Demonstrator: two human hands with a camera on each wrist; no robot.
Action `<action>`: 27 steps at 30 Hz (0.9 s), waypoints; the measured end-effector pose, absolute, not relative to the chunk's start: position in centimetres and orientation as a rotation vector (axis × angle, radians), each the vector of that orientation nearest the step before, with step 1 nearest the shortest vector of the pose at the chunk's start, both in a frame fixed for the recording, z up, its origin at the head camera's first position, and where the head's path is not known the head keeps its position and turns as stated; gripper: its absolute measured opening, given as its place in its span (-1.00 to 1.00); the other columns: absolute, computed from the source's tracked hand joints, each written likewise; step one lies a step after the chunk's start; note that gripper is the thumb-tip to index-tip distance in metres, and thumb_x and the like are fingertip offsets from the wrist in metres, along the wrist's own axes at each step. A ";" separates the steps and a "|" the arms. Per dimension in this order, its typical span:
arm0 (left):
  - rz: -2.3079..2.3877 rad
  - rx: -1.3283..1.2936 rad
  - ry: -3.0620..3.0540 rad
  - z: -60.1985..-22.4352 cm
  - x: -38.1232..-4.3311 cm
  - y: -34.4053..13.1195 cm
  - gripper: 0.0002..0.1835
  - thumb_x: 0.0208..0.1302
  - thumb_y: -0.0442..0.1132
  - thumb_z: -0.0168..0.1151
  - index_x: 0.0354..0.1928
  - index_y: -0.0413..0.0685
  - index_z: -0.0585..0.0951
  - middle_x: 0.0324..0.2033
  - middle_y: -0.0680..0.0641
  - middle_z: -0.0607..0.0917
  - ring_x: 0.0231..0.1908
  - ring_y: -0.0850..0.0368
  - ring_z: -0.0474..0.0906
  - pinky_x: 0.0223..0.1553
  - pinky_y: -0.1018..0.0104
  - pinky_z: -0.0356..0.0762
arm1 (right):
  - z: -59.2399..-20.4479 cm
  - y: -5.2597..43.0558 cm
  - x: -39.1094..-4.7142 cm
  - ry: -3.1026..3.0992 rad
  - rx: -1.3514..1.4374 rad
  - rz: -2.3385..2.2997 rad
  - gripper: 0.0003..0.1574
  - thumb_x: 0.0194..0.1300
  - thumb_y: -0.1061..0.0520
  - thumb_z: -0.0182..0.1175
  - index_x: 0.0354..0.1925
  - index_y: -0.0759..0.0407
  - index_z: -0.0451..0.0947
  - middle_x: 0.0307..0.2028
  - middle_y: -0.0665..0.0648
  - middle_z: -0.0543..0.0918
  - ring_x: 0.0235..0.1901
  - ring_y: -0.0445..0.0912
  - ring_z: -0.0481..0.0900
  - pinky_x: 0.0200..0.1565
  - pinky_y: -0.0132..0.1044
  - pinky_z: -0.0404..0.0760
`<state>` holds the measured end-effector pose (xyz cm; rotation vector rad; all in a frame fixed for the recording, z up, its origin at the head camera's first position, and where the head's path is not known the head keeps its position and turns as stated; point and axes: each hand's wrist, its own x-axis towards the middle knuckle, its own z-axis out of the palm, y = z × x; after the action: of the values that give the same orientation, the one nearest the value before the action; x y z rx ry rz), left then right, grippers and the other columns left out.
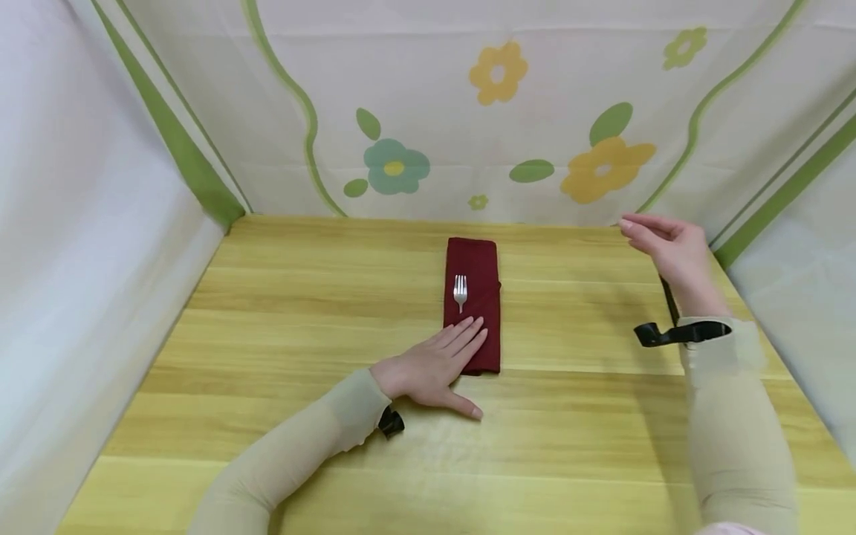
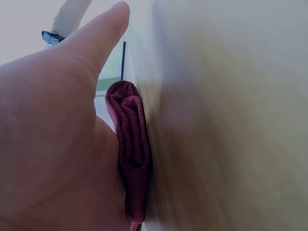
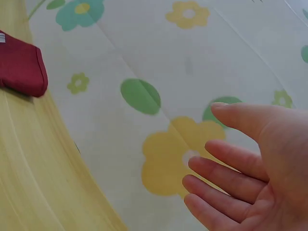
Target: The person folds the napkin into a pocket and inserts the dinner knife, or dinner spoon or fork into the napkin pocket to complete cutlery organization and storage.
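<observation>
A dark red cloth napkin (image 1: 473, 258), folded into a long strip, lies on the wooden table. The tines of a silver fork (image 1: 461, 290) show on it; the lower handle is out of sight, and whether cloth or hand covers it I cannot tell. My left hand (image 1: 435, 368) rests flat across the napkin's near part, fingers straight and thumb spread over the wood. The napkin's layered folds (image 2: 130, 130) appear edge-on beside the palm in the left wrist view. Raised above the table's right side, my right hand (image 1: 678, 253) holds nothing, its fingers loosely bent.
The wooden table (image 1: 301, 297) reaches back to a white curtain (image 1: 441, 89) printed with flowers and leaves. White cloth sides (image 1: 100, 223) with green bands stand left and right. Each wrist carries a black camera mount (image 1: 682, 334).
</observation>
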<state>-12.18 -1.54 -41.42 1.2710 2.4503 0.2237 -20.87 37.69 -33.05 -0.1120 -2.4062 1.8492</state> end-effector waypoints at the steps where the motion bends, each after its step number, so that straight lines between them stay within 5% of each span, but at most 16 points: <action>1: 0.221 1.273 2.452 -41.4 -12.2 -1.5 0.31 0.22 0.55 0.10 0.61 -0.16 -0.31 0.59 -0.12 -0.40 0.54 0.00 -0.55 0.48 0.19 -0.43 | -33.0 38.2 -20.6 -2.401 -0.128 1.843 -0.42 0.31 -0.02 0.42 0.23 0.17 0.64 -0.11 -0.16 0.74 -0.13 -0.30 0.68 -0.11 -0.56 0.57; 9: 0.200 1.271 2.457 -41.3 -12.3 -1.4 0.32 0.22 0.56 0.10 0.61 -0.15 -0.31 0.59 -0.13 -0.40 0.54 0.00 -0.55 0.48 0.20 -0.43 | -33.5 41.7 -19.0 -2.417 -0.287 1.868 -0.34 0.33 -0.09 0.39 0.33 0.07 0.56 0.00 -0.21 0.67 -0.14 -0.39 0.67 0.29 -0.46 0.30; 15: 0.198 1.297 2.467 -41.0 -12.1 -1.4 0.31 0.22 0.55 0.11 0.61 -0.19 -0.27 0.59 -0.18 -0.35 0.55 -0.04 -0.50 0.49 0.16 -0.38 | -35.0 43.9 -18.7 -2.477 -0.323 1.816 -0.34 0.37 -0.09 0.34 0.34 0.10 0.53 0.10 -0.17 0.53 -0.11 -0.42 0.62 -0.03 -0.57 0.52; 17: 0.198 1.303 2.466 -40.8 -12.1 -1.4 0.31 0.23 0.54 0.11 0.61 -0.20 -0.26 0.59 -0.19 -0.35 0.55 -0.05 -0.49 0.50 0.16 -0.37 | -35.7 44.6 -18.6 -2.550 -0.357 1.750 -0.28 0.39 -0.15 0.31 0.39 0.09 0.48 0.11 -0.20 0.51 -0.10 -0.46 0.58 0.00 -0.56 0.51; 21: 0.204 1.301 2.461 -41.0 -12.1 -1.4 0.32 0.22 0.54 0.12 0.61 -0.21 -0.26 0.59 -0.19 -0.36 0.55 -0.05 -0.50 0.49 0.16 -0.39 | -37.2 45.8 -18.5 -2.672 -0.463 1.652 -0.13 0.37 -0.29 0.25 0.48 0.05 0.36 0.11 -0.25 0.47 -0.15 -0.51 0.54 0.37 -0.20 0.28; 24: 0.201 1.296 2.464 -41.3 -12.2 -1.4 0.33 0.21 0.56 0.10 0.61 -0.19 -0.29 0.59 -0.17 -0.38 0.54 -0.03 -0.53 0.49 0.18 -0.43 | -38.4 46.4 -18.5 -2.737 -0.540 1.599 0.00 0.33 -0.39 0.24 0.52 0.08 0.31 0.08 -0.26 0.47 -0.13 -0.45 0.51 0.41 0.02 0.16; 27: 0.200 1.288 2.467 -41.7 -12.2 -1.5 0.33 0.20 0.58 0.08 0.61 -0.17 -0.31 0.58 -0.16 -0.40 0.54 0.00 -0.56 0.48 0.20 -0.47 | -39.5 46.8 -18.5 -2.777 -0.587 1.542 0.10 0.28 -0.43 0.25 0.52 0.15 0.28 0.06 -0.24 0.47 -0.09 -0.36 0.49 0.25 -0.25 0.39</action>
<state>-12.20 -1.49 -41.67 1.2875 2.4675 0.1998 -18.53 46.78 -39.54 -0.5869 -2.7775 1.5425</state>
